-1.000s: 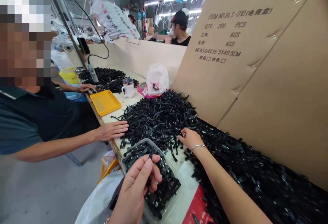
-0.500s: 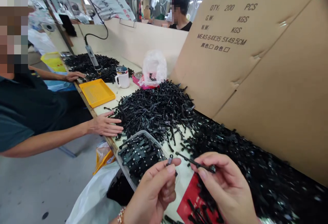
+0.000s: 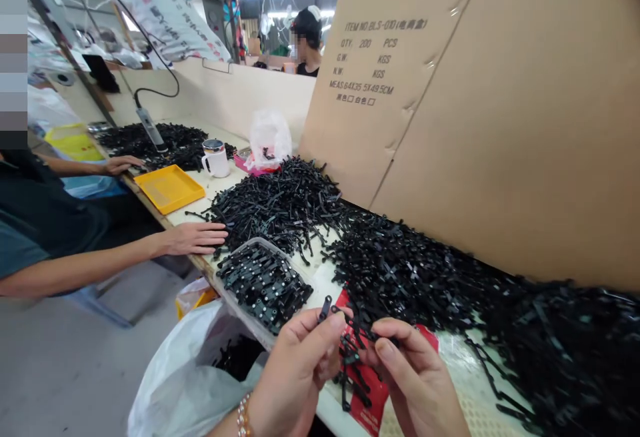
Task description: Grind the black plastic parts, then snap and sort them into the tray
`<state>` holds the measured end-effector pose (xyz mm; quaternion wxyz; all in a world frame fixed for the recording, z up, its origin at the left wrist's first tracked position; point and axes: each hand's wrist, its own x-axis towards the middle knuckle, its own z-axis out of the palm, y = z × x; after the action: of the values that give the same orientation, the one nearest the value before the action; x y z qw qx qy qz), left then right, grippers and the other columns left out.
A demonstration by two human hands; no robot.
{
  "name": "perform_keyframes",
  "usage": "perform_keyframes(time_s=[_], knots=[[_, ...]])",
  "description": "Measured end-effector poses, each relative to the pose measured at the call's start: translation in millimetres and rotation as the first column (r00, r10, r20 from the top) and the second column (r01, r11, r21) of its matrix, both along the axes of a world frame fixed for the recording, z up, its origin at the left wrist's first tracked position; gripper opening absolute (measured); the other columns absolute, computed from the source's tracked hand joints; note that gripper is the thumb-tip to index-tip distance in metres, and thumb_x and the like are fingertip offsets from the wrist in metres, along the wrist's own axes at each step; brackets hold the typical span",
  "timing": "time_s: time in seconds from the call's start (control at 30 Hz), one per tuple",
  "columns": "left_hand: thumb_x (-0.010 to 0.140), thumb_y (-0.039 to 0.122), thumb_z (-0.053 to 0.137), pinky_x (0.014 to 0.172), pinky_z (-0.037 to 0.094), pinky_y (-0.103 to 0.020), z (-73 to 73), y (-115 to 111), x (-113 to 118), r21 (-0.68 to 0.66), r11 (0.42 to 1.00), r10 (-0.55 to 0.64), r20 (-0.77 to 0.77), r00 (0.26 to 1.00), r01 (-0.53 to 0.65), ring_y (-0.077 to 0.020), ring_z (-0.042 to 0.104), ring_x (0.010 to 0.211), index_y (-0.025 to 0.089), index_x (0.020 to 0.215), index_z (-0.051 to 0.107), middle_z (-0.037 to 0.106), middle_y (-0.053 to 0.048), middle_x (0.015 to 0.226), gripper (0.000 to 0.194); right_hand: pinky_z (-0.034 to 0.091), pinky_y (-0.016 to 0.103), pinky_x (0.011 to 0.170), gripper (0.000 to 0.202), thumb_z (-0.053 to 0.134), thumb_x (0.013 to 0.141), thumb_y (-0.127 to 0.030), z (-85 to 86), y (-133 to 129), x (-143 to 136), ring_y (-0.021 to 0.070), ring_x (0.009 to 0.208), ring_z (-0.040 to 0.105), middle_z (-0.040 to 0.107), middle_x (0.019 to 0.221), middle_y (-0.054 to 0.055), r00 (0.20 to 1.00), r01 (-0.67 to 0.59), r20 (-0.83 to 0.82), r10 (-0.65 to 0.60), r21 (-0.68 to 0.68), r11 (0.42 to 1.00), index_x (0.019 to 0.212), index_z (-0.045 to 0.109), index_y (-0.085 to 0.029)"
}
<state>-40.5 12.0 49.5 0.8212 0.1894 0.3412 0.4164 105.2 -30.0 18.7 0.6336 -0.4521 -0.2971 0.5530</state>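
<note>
My left hand [image 3: 295, 373] pinches a small black plastic piece [image 3: 325, 306] between thumb and fingers at the bottom middle. My right hand [image 3: 415, 380] holds a long black plastic strip [image 3: 367, 338] close beside it, the two hands nearly touching over a red sheet [image 3: 373, 393] at the table's near edge. A clear plastic tray [image 3: 263, 283] full of black parts sits just left of my hands. A large heap of black plastic strips [image 3: 400, 263] covers the table beyond and to the right.
A co-worker's hand [image 3: 193, 238] rests on the table edge at left by a second pile [image 3: 275, 200]. A yellow tray [image 3: 169, 187], white mug [image 3: 216, 158] and plastic bag [image 3: 270, 137] stand farther back. Cardboard wall [image 3: 500, 123] rises on the right. A white bag [image 3: 190, 383] hangs below.
My right hand left the heap with a black strip and came down next to my left hand. My view shifted right. The co-worker's hand stayed on the table edge.
</note>
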Motion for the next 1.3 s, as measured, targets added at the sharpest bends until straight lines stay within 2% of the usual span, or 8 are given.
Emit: perform_keyframes(time_s=[0.3, 0.43, 0.5, 0.63, 0.77, 0.93, 1.1, 1.3], knots=[[0.066, 0.041, 0.08, 0.048, 0.017, -0.019, -4.5, -15, 9, 0.076, 0.997, 0.021, -0.042, 0.999, -0.017, -0.0054, 0.019, 0.051, 0.015, 0.064, 0.051, 0.032, 0.007, 0.054, 0.039, 0.051, 0.018, 0.06, 0.028, 0.082, 0.069, -0.041, -0.8, -13, -2, 0.0111, 0.06, 0.059, 0.062, 0.069, 0.0, 1.0, 0.029, -0.006, -0.029, -0.042, 0.999, 0.082, 0.068, -0.02], [0.065, 0.039, 0.08, 0.049, 0.021, -0.017, -3.7, -10, 4, 0.081, 0.995, 0.061, -0.076, 0.995, -0.055, -0.005, 0.021, 0.052, 0.014, 0.084, 0.063, 0.034, 0.007, 0.057, 0.036, 0.052, 0.023, 0.066, 0.026, 0.077, 0.073, -0.044, -6.9, -15, 9, 0.0158, 0.072, 0.061, 0.063, 0.082, 0.002, 0.979, 0.011, 0.206, -0.011, -0.001, 1.0, 0.086, 0.067, -0.023], [0.069, 0.042, 0.076, 0.05, 0.026, -0.017, -2.5, -2, -5, 0.102, 0.984, 0.154, -0.07, 0.986, -0.147, -0.0056, 0.025, 0.053, 0.013, 0.097, 0.065, 0.036, 0.006, 0.059, 0.041, 0.052, 0.027, 0.072, 0.02, 0.07, 0.08, -0.042, -18.0, -16, 23, 0.0192, 0.08, 0.061, 0.063, 0.086, 0.004, 0.868, -0.088, 0.493, 0.051, 0.053, 0.995, 0.087, 0.068, -0.024], [0.077, 0.043, 0.068, 0.053, 0.033, -0.018, -2.4, 17, -25, 0.141, 0.93, 0.348, -0.051, 0.936, -0.338, -0.0076, 0.032, 0.057, 0.013, 0.099, 0.066, 0.041, 0.004, 0.063, 0.037, 0.047, 0.037, 0.085, 0.019, 0.069, 0.079, -0.036, -40.3, -9, 50, 0.0257, 0.096, 0.057, 0.062, 0.103, 0.007, 0.384, -0.295, 0.914, 0.131, -0.013, 0.955, 0.096, 0.069, -0.027], [0.077, 0.044, 0.067, 0.055, 0.035, -0.018, -5.6, 27, -29, 0.156, 0.93, 0.355, -0.138, 0.925, -0.333, -0.0082, 0.037, 0.059, 0.015, 0.102, 0.065, 0.05, 0.002, 0.067, 0.038, 0.044, 0.04, 0.09, 0.019, 0.056, 0.089, -0.032, -33.5, 40, 54, 0.0254, 0.102, 0.055, 0.06, 0.11, 0.008, 0.189, -0.305, 0.982, 0.012, 0.047, 0.951, 0.103, 0.065, -0.025], [0.075, 0.047, 0.068, 0.057, 0.035, -0.02, -4.6, 36, -29, 0.148, 0.959, 0.269, -0.199, 0.942, -0.243, -0.0097, 0.041, 0.06, 0.015, 0.101, 0.065, 0.057, -0.001, 0.071, 0.041, 0.042, 0.029, 0.088, 0.019, 0.057, 0.088, -0.02, -18.7, 162, 29, 0.0197, 0.094, 0.057, 0.064, 0.099, 0.006, -0.08, -0.247, 0.994, 0.074, -0.092, 0.965, 0.105, 0.063, -0.017], [0.074, 0.048, 0.069, 0.053, 0.031, -0.02, -4.4, 52, -38, 0.141, 0.959, 0.276, -0.243, 0.93, -0.247, -0.0095, 0.041, 0.056, 0.014, 0.097, 0.066, 0.057, -0.002, 0.067, 0.041, 0.043, 0.035, 0.078, 0.016, 0.066, 0.079, -0.018, -40.8, 244, 10, 0.0276, 0.087, 0.059, 0.067, 0.086, 0.01, -0.165, -0.145, 0.968, 0.191, -0.215, 0.966, 0.095, 0.067, -0.013], [0.071, 0.049, 0.072, 0.052, 0.029, -0.02, -12.5, 73, -41, 0.089, 0.952, 0.306, -0.249, 0.919, -0.293, -0.0088, 0.041, 0.054, 0.015, 0.097, 0.067, 0.057, -0.002, 0.067, 0.043, 0.043, 0.033, 0.069, 0.017, 0.061, 0.077, -0.012, -47.6, 257, 13, 0.0264, 0.08, 0.062, 0.069, 0.086, 0.009, -0.123, -0.111, 0.949, 0.292, -0.305, 0.946, 0.089, 0.07, -0.019]])
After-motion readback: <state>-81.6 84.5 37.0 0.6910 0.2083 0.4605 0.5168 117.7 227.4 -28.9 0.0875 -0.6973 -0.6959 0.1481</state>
